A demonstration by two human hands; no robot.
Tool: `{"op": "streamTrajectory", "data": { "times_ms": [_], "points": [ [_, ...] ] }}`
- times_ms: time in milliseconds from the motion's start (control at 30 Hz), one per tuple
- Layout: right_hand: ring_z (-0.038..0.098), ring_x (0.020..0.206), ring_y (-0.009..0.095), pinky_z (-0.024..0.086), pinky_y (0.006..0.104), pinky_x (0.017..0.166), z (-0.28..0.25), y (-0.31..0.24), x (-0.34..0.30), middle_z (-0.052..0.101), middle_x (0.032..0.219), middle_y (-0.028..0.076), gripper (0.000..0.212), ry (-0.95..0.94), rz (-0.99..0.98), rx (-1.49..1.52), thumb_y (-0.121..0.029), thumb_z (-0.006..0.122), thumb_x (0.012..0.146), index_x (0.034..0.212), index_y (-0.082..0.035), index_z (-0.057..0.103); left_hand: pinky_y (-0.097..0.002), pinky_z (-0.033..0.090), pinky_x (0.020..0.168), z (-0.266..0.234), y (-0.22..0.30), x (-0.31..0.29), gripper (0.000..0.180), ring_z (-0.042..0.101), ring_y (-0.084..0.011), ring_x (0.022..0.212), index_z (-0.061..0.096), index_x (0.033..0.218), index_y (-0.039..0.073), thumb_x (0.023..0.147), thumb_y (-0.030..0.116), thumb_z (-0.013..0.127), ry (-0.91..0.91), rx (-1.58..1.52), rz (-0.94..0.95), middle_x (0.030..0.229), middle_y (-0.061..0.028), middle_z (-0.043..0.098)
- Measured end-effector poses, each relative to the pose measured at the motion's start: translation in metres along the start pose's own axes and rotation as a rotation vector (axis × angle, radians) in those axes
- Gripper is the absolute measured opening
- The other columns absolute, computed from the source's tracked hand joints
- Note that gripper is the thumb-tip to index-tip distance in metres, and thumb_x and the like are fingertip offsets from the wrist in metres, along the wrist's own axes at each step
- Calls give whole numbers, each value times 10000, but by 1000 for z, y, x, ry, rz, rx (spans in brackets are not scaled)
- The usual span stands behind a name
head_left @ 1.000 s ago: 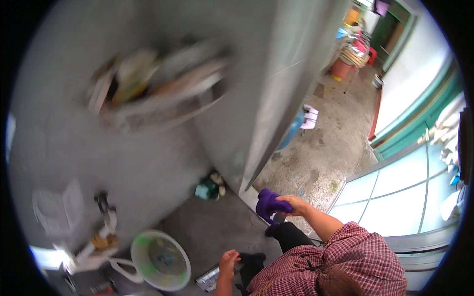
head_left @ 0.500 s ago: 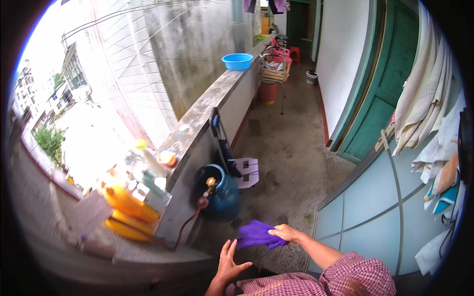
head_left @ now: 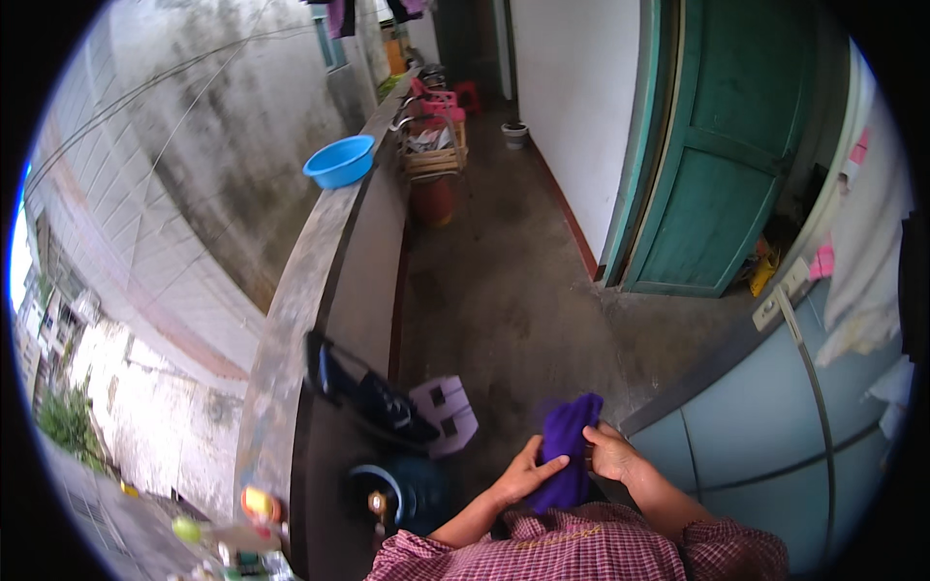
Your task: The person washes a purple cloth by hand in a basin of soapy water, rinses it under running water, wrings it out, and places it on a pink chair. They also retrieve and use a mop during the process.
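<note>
A bunched purple cloth (head_left: 573,426) is held upright in front of my chest, between both hands. My left hand (head_left: 528,474) grips its left side low down, thumb lying across the front. My right hand (head_left: 610,453) is closed on its right edge, a little higher up. The lower end of the cloth reaches down to my checked shirt. Most fingertips are hidden behind the fabric.
A low wall (head_left: 308,252) runs along the left, with a blue basin (head_left: 341,163) on top. Beside it stand a gas cylinder (head_left: 421,494), a folded dark frame (head_left: 373,397) and a pale board (head_left: 448,416). A green door (head_left: 722,174) and hanging towels (head_left: 867,261) are on the right.
The view has swung right. My left hand, open and apart from the cloth before, has taken hold of it. The cloth has come closer to my body.
</note>
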State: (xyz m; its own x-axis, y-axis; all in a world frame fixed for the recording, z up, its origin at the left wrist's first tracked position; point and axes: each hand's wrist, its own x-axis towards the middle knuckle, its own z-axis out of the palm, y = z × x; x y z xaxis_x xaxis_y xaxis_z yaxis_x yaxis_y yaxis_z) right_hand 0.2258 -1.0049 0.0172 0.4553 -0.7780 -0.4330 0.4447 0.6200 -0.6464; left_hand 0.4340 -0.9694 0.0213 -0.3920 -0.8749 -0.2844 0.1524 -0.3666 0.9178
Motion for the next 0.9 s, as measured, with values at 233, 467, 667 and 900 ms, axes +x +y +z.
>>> {"op": "streamTrajectory", "data": {
  "times_ms": [233, 467, 667, 900],
  "points": [
    [617, 1030, 245, 496, 389, 926, -53, -141, 167, 629, 1125, 121, 493, 78, -160, 116, -233, 695, 858, 1243, 15, 512, -241, 469, 798, -74, 53, 243, 295, 556, -87, 869, 591, 1013, 28, 907, 293, 667, 99, 36, -59, 931, -32, 629],
    [621, 867, 151, 499, 289, 809, -74, -327, 337, 671, 984, 94, 418, -99, -61, -529, -304, 692, 854, 1104, 23, 620, -235, 473, 704, -176, 162, 394, 79, 560, -83, 772, 608, 997, 77, 944, 132, 588, 456, -180, 84, 857, 13, 618],
    [619, 859, 119, 501, 261, 782, -44, -456, 506, 667, 994, 65, 312, -317, -69, -466, -171, 668, 873, 1106, 31, 624, -292, 445, 883, -287, 230, 518, 178, 542, -153, 985, 627, 970, 37, 812, 43, 709, 638, 166, 211, 1062, -62, 568],
    [561, 833, 58, 479, 226, 740, 8, -607, 695, 644, 938, 10, 306, -329, -163, -777, -204, 664, 895, 1092, 26, 621, -424, 140, 1158, -369, 370, 725, 1093, 95, -264, 1456, 130, 1521, 138, 697, 240, 841, 67, 471, 285, 1561, -126, 147]
  ]
}}
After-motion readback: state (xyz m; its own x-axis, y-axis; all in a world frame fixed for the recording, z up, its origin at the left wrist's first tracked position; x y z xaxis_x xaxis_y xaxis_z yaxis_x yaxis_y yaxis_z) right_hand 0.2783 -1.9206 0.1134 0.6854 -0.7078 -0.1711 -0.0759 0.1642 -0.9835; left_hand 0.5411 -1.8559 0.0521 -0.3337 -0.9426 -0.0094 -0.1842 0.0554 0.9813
